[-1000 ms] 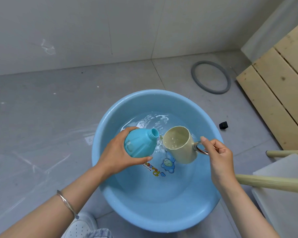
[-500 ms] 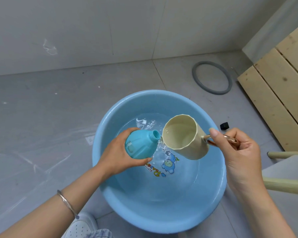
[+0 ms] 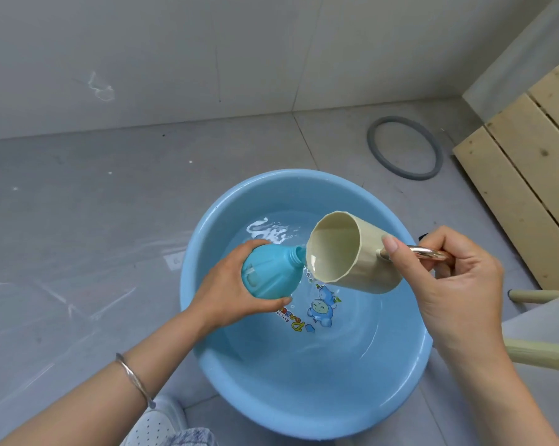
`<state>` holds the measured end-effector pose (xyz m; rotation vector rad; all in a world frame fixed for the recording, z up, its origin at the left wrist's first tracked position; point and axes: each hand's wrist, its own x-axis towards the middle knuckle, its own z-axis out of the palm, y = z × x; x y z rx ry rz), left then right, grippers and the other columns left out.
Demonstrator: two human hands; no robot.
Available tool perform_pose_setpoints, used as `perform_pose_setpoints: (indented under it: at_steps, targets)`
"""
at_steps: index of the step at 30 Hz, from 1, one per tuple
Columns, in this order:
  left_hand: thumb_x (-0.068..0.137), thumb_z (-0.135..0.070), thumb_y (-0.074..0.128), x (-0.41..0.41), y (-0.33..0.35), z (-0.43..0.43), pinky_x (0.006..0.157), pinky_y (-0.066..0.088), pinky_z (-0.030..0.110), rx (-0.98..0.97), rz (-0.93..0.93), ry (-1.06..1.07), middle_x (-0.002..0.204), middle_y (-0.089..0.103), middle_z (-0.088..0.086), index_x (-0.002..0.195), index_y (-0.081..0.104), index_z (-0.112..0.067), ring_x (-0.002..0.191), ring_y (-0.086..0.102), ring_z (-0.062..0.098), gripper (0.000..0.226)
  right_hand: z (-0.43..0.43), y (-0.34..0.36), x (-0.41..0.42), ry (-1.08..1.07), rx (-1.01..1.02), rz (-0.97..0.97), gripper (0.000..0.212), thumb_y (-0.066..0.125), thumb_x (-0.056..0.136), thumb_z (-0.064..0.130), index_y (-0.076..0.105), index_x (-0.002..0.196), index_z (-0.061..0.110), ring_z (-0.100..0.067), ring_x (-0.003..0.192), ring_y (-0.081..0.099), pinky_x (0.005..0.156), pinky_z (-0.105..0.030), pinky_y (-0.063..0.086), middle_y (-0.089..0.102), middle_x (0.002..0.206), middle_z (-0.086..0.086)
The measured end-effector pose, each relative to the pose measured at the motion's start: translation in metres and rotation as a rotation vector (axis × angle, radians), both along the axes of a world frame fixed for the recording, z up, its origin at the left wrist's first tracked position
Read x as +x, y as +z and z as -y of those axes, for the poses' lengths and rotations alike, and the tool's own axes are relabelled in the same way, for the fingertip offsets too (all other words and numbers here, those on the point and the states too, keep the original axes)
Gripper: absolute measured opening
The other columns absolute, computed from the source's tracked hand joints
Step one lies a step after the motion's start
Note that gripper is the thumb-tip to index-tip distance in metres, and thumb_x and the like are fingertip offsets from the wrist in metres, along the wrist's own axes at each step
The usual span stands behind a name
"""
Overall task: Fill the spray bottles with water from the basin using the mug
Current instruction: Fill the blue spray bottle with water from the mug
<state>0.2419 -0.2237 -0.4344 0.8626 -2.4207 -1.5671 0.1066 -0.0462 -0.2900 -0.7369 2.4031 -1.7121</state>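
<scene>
Spray bottle [image 3: 270,273], turquoise and without its spray head, is held tilted above the water [image 3: 336,346] in the blue basin [image 3: 303,407], with its open threaded neck pointed right and slightly up. It is gripped by the left hand [image 3: 226,291], whose fingers are curled over the top of the body while the thumb is pressed against the underside. A cream mug [image 3: 352,262] is held just to the right of the neck and tipped steeply, so that its mouth is turned toward the bottle and the camera; its lower lip is seen just beside the bottle's opening, and part of the neck is hidden behind the rim. A few small drops or bubbles can be made out below the lip, above the water. The mug's metal handle [image 3: 427,252] is pinched by the right hand [image 3: 458,284], with the thumb laid along the mug's side and the other fingers curled round the loop. Both of the 2 hands are kept over the basin, which is set on a grey tiled floor [image 3: 94,220]. A cartoon sticker [image 3: 320,309] is visible on the basin's bottom through the water. A thin metal bracelet [image 3: 133,378] is worn on the left wrist. A grey ring [image 3: 411,176] is lying on the floor beyond the basin, and pale wooden planks [image 3: 529,175] are seen at the right edge.
</scene>
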Motion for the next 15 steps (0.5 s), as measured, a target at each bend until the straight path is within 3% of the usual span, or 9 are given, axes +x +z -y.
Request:
perform_pose_setpoints:
  at_steps: [4,8,15]
  targets:
    - [0.045,-0.065,0.082,-0.0002,0.0002,0.0002,0.09,0.052,0.037,0.006,-0.006,-0.004,0.112,0.06,-0.024,0.119,0.049,-0.047,0.103,0.059,0.003,0.083,0.001,0.003,0.0003,0.023,0.005,-0.044,0.041,0.081,0.072,0.013,0.044,0.054,0.014,-0.002,0.049,0.04,0.05,-0.006,0.03,0.044,0.05,0.005]
    - [0.044,-0.066,0.082,-0.0002,0.0003,-0.0003,0.092,0.052,0.036,0.003,0.003,0.0,0.115,0.059,-0.024,0.12,0.049,-0.047,0.105,0.059,0.002,0.085,0.0022,0.0053,0.0007,0.036,0.009,-0.064,0.033,0.074,0.071,0.023,0.046,0.054,0.017,-0.004,0.054,0.039,0.054,-0.008,0.032,0.045,0.058,-0.008]
    - [0.044,-0.067,0.082,-0.0001,-0.0022,0.0001,0.094,0.051,0.034,0.005,0.01,0.006,0.116,0.059,-0.024,0.124,0.05,-0.043,0.107,0.058,0.001,0.089,0.0038,0.0069,0.0004,0.036,0.047,-0.141,0.036,0.075,0.072,0.023,0.044,0.056,0.014,-0.006,0.056,0.038,0.054,-0.009,0.031,0.046,0.062,-0.008]
